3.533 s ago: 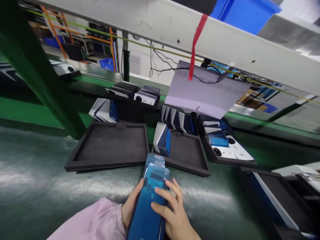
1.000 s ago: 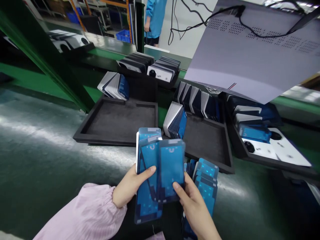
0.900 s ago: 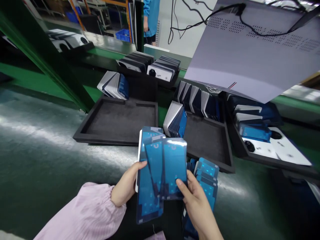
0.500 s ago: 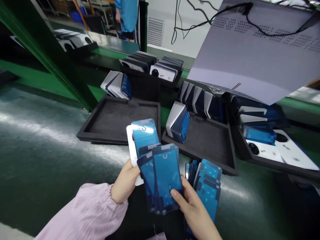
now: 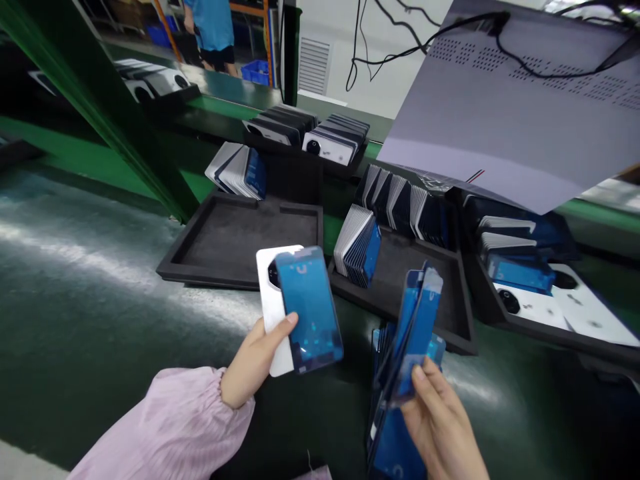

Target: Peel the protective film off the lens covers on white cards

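My left hand (image 5: 257,360) is closed on a white phone back cover (image 5: 270,293) with a dark round camera area, and on a blue-filmed phone panel (image 5: 311,303) fanned out over it, the thumb on the film. To the right, my right hand (image 5: 443,417) grips several blue-filmed panels (image 5: 417,327) in a small stack, tilted nearly edge-on. Below and behind that stack, more blue-filmed panels (image 5: 397,447) lie on the dark bench, partly hidden by the right hand and its panels.
A black tray (image 5: 225,233) with covers at its back stands ahead left. Another black tray (image 5: 415,273) holds rows of covers; a third tray (image 5: 505,313) is at right. A grey panel (image 5: 500,120) overhangs the right side. A green post (image 5: 115,127) slants at left. A person (image 5: 213,30) stands far behind.
My right hand has moved right with its blue-filmed panels, away from my left hand, and turned them edge-on. One blue-filmed panel stays over the white cover in my left hand.
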{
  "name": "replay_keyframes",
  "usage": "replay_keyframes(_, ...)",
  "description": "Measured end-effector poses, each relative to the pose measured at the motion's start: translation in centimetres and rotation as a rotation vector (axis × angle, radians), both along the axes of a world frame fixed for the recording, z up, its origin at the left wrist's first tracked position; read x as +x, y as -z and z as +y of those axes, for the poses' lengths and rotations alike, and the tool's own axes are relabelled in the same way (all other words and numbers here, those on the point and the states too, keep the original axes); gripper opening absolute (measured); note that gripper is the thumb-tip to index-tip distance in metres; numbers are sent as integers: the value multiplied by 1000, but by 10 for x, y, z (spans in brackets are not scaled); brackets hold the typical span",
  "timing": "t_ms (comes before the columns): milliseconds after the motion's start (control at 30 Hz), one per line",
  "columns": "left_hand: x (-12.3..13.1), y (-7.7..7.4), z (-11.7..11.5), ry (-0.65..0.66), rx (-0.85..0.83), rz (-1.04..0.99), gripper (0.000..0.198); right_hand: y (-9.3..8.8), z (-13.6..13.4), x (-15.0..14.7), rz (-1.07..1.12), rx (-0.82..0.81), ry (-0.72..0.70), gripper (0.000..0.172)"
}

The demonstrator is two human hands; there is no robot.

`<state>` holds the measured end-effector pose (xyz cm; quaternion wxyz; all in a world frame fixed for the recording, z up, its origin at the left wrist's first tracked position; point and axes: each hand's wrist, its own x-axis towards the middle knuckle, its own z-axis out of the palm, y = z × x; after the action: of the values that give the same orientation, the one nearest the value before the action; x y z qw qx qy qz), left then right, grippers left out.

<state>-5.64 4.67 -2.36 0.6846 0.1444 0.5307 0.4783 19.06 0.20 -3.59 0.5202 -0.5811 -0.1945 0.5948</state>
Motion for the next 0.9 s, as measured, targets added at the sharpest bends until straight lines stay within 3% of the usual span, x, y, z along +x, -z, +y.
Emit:
replay_keyframes(100, 3, 6, -9, 166, 29, 14, 36, 3, -3, -22, 29, 0, -124, 40)
replay_keyframes(200, 6, 10, -13, 231, 38, 40, 34, 6, -4, -32, 33, -25, -221, 50)
replay_keyframes(333, 7, 9, -14, 302, 113, 94, 40, 9, -2, -19, -1, -36, -181, 53)
replay_keyframes(433, 3, 10, -13, 350, 295, 223, 44, 10, -2, -6, -23, -45, -131, 56)
replay_keyframes(500, -5, 9, -11, 366, 468, 378, 41, 8, -4, -3, -5, -71, -170, 57)
replay_keyframes(567, -16, 5, -8, 423, 651, 529, 53, 4, -5, -3, 9, -93, -253, 55)
replay_keyframes(667, -26, -7, 0, 630, 861, 653, 74, -6, -4, -4, -18, -82, -418, 45)
replay_keyframes(767, -21, -19, 5, 1020, 1009, 825, 82, -20, 0, -3, -49, -10, -614, 38)
replay_keyframes(833, -11, -22, 4, 1295, 1041, 934, 97, -28, 2, -3, -28, 41, -742, 33)
replay_keyframes(900, -1, -19, -1, 1460, 1010, 913, 112, -30, 2, -2, 7, 71, -805, 23)
